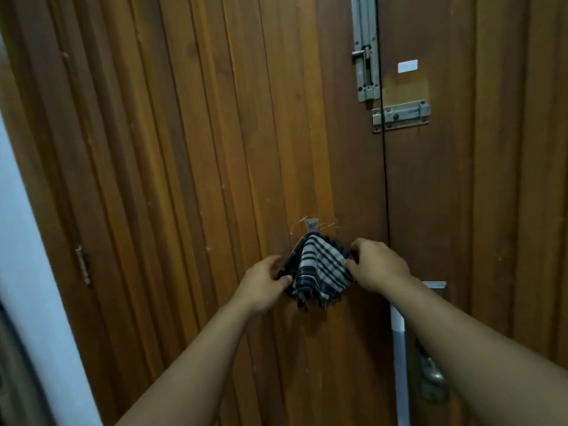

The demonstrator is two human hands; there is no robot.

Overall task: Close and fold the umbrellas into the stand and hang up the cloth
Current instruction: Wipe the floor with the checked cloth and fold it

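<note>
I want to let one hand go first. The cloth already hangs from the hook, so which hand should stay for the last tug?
Probably the right hand: it pinches the cloth higher, nearer the hook. The left hand only holds the lower edge.

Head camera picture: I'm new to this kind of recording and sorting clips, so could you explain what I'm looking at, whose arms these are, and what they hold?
There is no machine here. A person wears one wide-angle camera on the head, so you see their own two bare arms reaching forward. In front of them is a wooden door. A small hook is stuck on it, and a checked cloth hangs down from the hook. The left hand pinches the cloth's left edge, and the right hand grips its right edge, as if spreading or straightening it. Higher on the door are two metal bolts, and a door handle shows at lower right. No umbrellas or stand are in view.
</note>
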